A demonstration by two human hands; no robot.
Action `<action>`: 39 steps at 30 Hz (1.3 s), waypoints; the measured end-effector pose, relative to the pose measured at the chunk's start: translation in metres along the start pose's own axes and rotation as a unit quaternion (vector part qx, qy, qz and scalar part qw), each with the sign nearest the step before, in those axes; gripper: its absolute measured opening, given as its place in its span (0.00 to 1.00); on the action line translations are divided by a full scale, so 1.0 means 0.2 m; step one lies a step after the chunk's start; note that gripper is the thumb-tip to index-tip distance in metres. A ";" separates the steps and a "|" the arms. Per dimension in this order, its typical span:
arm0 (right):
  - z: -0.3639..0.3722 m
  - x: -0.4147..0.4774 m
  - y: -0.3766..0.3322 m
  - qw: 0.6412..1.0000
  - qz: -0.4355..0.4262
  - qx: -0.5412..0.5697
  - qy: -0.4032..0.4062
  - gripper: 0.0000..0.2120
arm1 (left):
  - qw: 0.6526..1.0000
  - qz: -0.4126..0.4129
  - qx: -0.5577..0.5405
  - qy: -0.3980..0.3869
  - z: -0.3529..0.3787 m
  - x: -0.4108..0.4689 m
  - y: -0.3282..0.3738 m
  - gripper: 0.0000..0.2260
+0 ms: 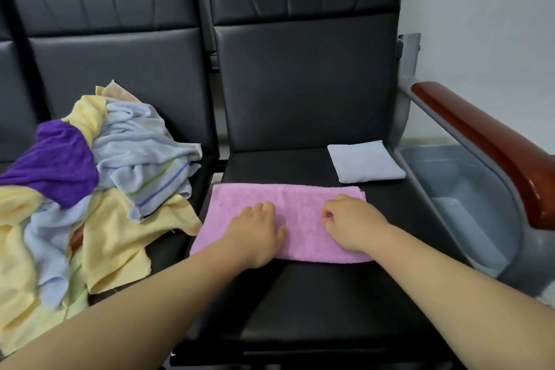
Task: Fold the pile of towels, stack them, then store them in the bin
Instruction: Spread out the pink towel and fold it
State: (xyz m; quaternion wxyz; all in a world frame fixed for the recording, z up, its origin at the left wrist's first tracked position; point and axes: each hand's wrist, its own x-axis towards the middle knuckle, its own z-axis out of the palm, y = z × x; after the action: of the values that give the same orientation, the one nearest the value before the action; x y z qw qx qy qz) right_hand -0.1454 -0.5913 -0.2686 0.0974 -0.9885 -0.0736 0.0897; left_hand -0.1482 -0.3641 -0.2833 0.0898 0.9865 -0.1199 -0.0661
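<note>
fingers (265, 209) of my left hand (258, 233) lie together on the pink rectangular terry towel (300, 213); right hand (353, 222) ones curl, can't tell if pinching.

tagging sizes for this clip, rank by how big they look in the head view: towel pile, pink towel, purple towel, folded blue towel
1. towel pile
2. pink towel
3. purple towel, visible part only
4. folded blue towel, farther away, so 3 and 4 are unsure
</note>
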 end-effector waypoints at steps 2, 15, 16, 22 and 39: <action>-0.02 -0.04 -0.03 0.999 0.008 -0.026 -0.019 0.15 | 1.000 0.018 0.007 -0.019 0.01 0.03 0.01 0.15; 0.02 -0.23 -0.04 0.989 -0.053 0.134 -0.037 0.10 | 0.996 -0.020 -0.088 -0.024 0.00 -0.02 -0.01 0.26; 0.02 -0.23 -0.03 0.988 -0.051 0.143 -0.035 0.09 | 0.988 -0.017 -0.153 -0.032 -0.01 -0.05 -0.01 0.27; 0.02 -0.24 -0.02 0.985 -0.035 0.163 -0.039 0.06 | 0.830 0.010 -0.513 -0.220 -0.05 -0.26 0.05 0.23; -0.05 -0.38 -0.10 0.986 -0.001 0.154 -0.064 0.19 | 0.903 0.034 -0.425 0.045 -0.21 -0.18 0.02 0.06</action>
State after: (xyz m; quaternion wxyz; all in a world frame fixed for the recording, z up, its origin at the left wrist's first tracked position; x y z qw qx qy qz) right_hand -0.2196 -0.5863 -0.2431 0.2438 -0.9537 -0.0663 0.1630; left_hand -0.1775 -0.3527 -0.2376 0.5082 0.8519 -0.1094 -0.0628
